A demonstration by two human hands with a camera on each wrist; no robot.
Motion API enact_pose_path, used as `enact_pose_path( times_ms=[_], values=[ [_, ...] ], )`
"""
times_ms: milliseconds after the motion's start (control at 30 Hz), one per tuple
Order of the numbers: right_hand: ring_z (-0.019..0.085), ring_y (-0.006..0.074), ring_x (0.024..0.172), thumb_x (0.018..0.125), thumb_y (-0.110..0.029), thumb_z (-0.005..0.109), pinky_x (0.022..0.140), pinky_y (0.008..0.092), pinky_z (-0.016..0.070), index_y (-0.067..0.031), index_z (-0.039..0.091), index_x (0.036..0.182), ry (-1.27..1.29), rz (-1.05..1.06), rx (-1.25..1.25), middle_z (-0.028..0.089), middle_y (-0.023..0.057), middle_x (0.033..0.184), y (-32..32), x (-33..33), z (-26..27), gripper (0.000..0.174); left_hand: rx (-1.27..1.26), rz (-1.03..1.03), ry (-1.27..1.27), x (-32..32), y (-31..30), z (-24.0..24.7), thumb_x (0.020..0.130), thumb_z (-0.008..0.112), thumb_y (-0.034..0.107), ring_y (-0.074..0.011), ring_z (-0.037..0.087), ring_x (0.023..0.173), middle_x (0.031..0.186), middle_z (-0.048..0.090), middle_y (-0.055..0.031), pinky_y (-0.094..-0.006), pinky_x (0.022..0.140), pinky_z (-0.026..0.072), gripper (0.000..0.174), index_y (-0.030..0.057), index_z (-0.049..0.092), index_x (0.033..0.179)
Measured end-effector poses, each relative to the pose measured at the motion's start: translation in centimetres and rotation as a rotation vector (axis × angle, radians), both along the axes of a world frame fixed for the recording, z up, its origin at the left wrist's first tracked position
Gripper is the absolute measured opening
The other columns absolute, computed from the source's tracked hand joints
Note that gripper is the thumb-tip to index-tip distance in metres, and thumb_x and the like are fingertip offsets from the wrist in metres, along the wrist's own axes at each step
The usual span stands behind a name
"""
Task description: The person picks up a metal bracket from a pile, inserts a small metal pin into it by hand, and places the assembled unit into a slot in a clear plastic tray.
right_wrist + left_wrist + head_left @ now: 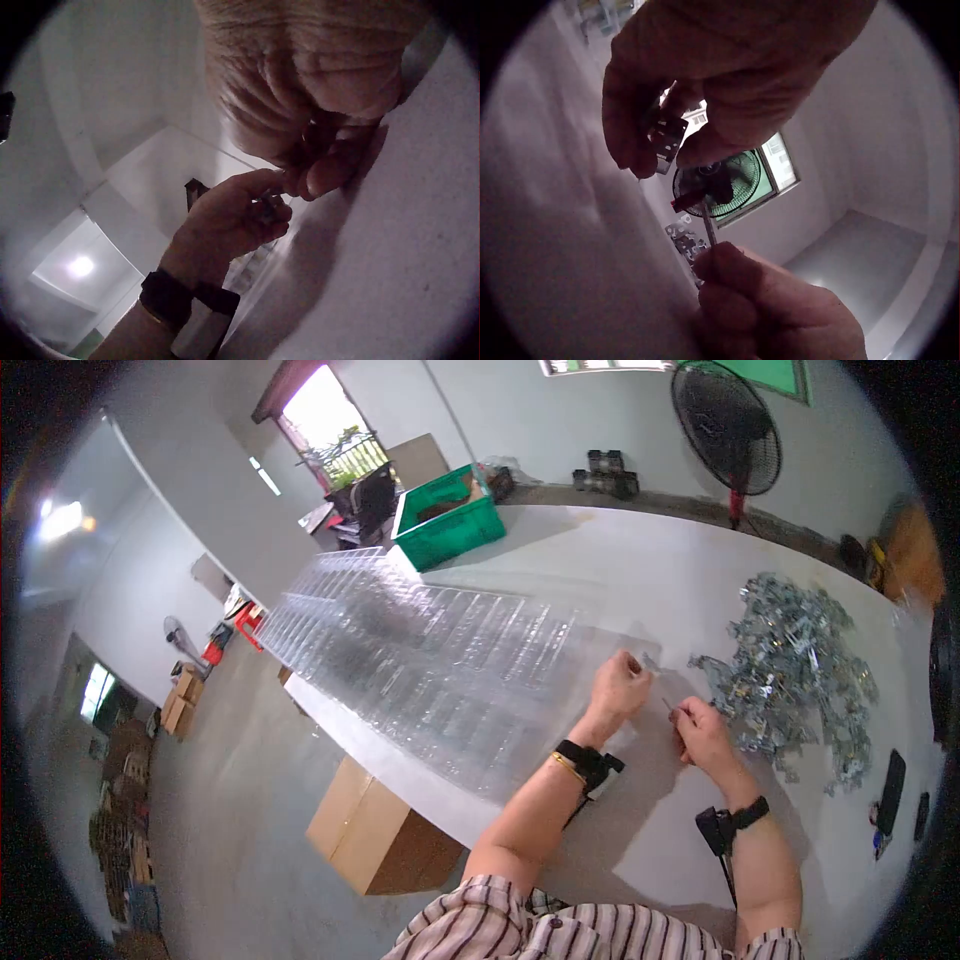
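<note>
My L hand (pixel 622 685) pinches a small, holed grey metal plate (pixel 672 144); R hand (pixel 703 735) pinches a thin grey rod (pixel 709 223), prob. metal, nr it, btwn clear plastic trays (pixel 440 670) & silvery metal-parts pile (pixel 790 660).

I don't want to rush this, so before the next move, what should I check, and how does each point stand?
1. Left hand grips the metal piece: ok.
2. Right hand pinches the thin rod: ok.
3. Rod and piece apart: ok, a gap shows.
4. Parts pile beside the right hand: ok, seemingly within reach.
5. Clear trays on the left-hand side: ok.
6. Piece undamaged: cannot tell, fingers partly cover it.
</note>
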State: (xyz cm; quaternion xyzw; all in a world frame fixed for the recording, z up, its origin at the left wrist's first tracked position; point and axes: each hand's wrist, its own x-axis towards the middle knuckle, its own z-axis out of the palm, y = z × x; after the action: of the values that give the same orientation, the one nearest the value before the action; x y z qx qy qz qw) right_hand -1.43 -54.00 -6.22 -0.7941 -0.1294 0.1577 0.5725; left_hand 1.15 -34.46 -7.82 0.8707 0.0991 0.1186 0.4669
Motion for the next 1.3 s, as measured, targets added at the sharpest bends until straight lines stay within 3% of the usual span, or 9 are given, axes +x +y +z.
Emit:
enact_pose_path(
  times_ms=[133,333,400,633,700,800,1033,1233,1300],
  values=[
    [0.058,0.0131,0.049,0.098,-0.017,0.054,0.046,0.0297,0.0474,-0.0021,0.059,0.093,-0.008,-0.008,-0.015,0.060,0.0051,0.064,0.1,0.3,-0.9,0.017,-0.206,-0.011,0.089,-0.9,-0.2,1.9,0.089,0.064,0.020,-0.0189,0.065,0.053,0.064,0.063,-0.0113,-0.0313,0.047,0.0502,0.027,-0.0065,0.061,0.090],
    [0.056,0.0115,0.050,0.097,-0.018,0.055,0.048,0.0302,0.0467,-0.0028,0.059,0.091,0.017,-0.022,-0.003,0.061,0.0036,0.063,0.0,0.2,-0.6,0.017,-0.098,-0.062,0.214,-0.7,0.2,2.4,0.090,0.061,0.020,-0.0208,0.068,0.055,0.064,0.063,-0.0109,-0.0321,0.049,0.0523,0.026,-0.0054,0.061,0.086],
    [0.056,0.0110,0.052,0.097,-0.019,0.056,0.050,0.0305,0.0462,-0.0029,0.059,0.091,-0.023,-0.004,0.004,0.061,0.0031,0.064,0.0,0.3,-0.9,0.018,0.158,-0.084,0.084,-0.2,0.9,1.4,0.089,0.061,0.020,-0.0219,0.068,0.054,0.065,0.064,-0.0126,-0.0336,0.052,0.0536,0.026,-0.0060,0.062,0.087],
    [0.054,0.0091,0.052,0.098,-0.016,0.056,0.048,0.0282,0.0441,-0.0036,0.059,0.090,-0.126,-0.003,-0.001,0.059,0.0010,0.065,0.0,0.5,-1.5,0.014,0.108,-0.083,0.216,-1.4,0.2,4.4,0.086,0.062,0.020,-0.0226,0.068,0.055,0.067,0.066,-0.0160,-0.0348,0.056,0.0541,0.027,-0.0073,0.063,0.088],
    [0.060,0.0137,0.057,0.096,-0.017,0.058,0.056,0.0333,0.0484,-0.0029,0.060,0.091,-0.064,-0.013,-0.001,0.065,0.0062,0.067,0.0,0.4,-1.1,0.015,0.200,-0.115,0.106,-1.6,0.2,4.3,0.082,0.063,0.021,-0.0295,0.069,0.060,0.058,0.064,-0.0180,-0.0394,0.065,0.0539,0.028,-0.0066,0.062,0.081],
    [0.062,0.0142,0.060,0.095,-0.018,0.059,0.057,0.0335,0.0490,-0.0028,0.060,0.091,-0.059,-0.017,-0.006,0.066,0.0066,0.068,0.0,0.5,-1.5,0.016,0.167,-0.148,0.183,-1.1,0.3,3.8,0.083,0.065,0.019,-0.0228,0.068,0.054,0.063,0.065,-0.0171,-0.0346,0.055,0.0539,0.028,-0.0090,0.063,0.083],
    [0.064,0.0161,0.063,0.094,-0.019,0.061,0.060,0.0339,0.0500,-0.0027,0.061,0.091,-0.106,-0.021,0.011,0.066,0.0072,0.069,0.0,0.7,-2.3,0.017,0.258,-0.193,0.087,-0.7,0.8,2.2,0.077,0.067,0.017,-0.0232,0.067,0.054,0.055,0.063,-0.0158,-0.0334,0.053,0.0525,0.026,-0.0076,0.061,0.075],
    [0.065,0.0189,0.063,0.094,-0.021,0.062,0.060,0.0342,0.0506,-0.0037,0.062,0.089,-0.096,-0.026,0.026,0.067,0.0083,0.070,0.2,0.9,-2.8,0.018,0.537,-0.103,0.031,-2.0,-0.2,3.5,0.078,0.064,0.022,-0.0363,0.068,0.075,0.070,0.066,-0.0219,-0.0431,0.070,0.0532,0.027,-0.0050,0.063,0.078],
    [0.065,0.0185,0.061,0.094,-0.023,0.062,0.060,0.0353,0.0506,-0.0031,0.062,0.090,-0.276,-0.054,0.001,0.067,0.0087,0.071,0.3,1.6,-4.7,0.020,0.591,-0.144,0.053,-2.1,0.0,3.5,0.080,0.064,0.024,-0.0419,0.065,0.088,0.083,0.067,-0.0233,-0.0478,0.078,0.0509,0.026,-0.0025,0.063,0.082]
  ],
)
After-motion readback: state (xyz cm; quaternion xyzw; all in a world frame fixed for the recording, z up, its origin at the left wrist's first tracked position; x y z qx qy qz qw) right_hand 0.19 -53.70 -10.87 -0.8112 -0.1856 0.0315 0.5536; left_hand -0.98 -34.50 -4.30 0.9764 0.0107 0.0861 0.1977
